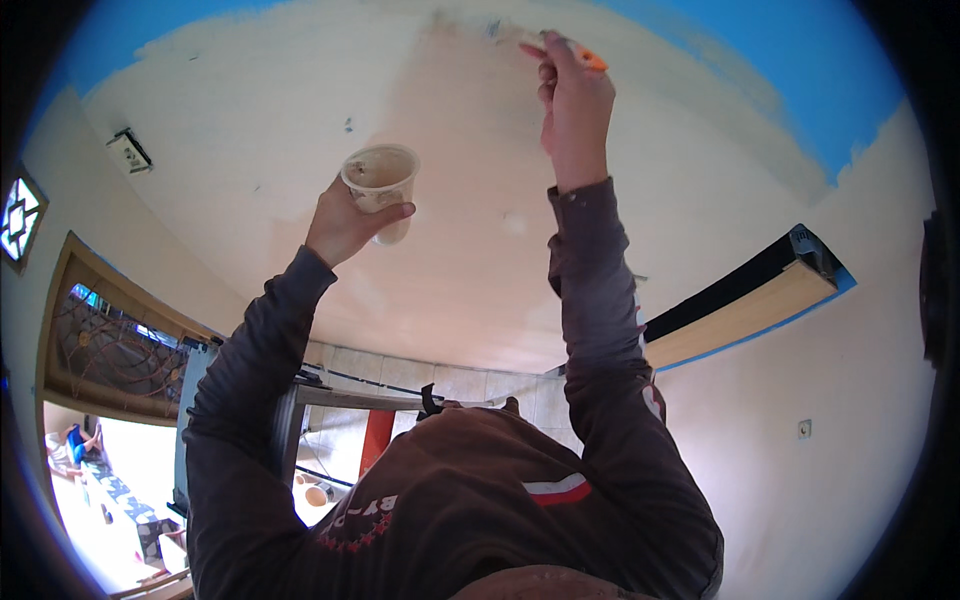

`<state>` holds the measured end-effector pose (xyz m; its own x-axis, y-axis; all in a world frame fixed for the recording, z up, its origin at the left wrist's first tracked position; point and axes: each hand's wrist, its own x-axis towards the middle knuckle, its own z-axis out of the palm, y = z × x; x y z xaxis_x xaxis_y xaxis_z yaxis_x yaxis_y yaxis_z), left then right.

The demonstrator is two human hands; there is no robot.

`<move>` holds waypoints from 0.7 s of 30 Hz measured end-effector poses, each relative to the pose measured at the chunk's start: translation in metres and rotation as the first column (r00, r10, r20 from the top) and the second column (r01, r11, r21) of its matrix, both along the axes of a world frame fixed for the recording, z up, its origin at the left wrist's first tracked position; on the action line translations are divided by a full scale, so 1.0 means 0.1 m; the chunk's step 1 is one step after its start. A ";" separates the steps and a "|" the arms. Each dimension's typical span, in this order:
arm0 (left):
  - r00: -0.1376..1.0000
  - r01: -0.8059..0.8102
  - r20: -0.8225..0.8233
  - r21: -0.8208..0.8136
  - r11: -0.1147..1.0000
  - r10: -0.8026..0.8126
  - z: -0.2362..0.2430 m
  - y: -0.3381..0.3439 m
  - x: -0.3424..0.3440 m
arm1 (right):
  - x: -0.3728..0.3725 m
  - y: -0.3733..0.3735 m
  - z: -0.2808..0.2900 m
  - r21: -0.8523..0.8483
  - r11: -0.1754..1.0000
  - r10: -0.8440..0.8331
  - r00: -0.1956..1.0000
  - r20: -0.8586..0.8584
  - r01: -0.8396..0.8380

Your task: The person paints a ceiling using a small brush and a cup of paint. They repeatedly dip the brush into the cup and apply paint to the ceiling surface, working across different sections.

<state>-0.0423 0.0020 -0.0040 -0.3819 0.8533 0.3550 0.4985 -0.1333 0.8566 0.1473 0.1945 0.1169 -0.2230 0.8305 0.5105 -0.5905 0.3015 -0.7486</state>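
At the left, a curling metal grille [118, 350] fills a brown frame. Next, the left hand [343, 224] has its fingers wrapped around a translucent plastic cup [392, 194] before the cream-and-blue wall [470, 250]. Higher and rightward, the right hand [578, 108] grips an orange-handled paintbrush [593, 61], its tip blurred. Farther right sits a small wall socket [804, 429].

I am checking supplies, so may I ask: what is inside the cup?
The cup in the left hand shows a beige inner side, with dark smudges near its left rim. Its bottom is hidden by the near wall, so I cannot tell how full it is.
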 end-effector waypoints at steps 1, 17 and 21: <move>1.000 0.007 0.021 0.002 1.000 -0.007 0.01 -0.01 0.01 | -0.03 0.05 0.07 0.003 1.000 -0.015 1.000 -0.024 0.015; 1.000 0.010 -0.008 -0.027 1.000 -0.011 0.02 -0.01 0.03 | 0.58 0.72 0.46 0.585 0.567 -0.604 0.776 -0.183 0.580; 1.000 0.013 0.022 -0.026 1.000 -0.012 0.01 -0.03 0.01 | 1.46 1.04 0.49 0.614 0.428 -0.749 0.640 -0.170 0.664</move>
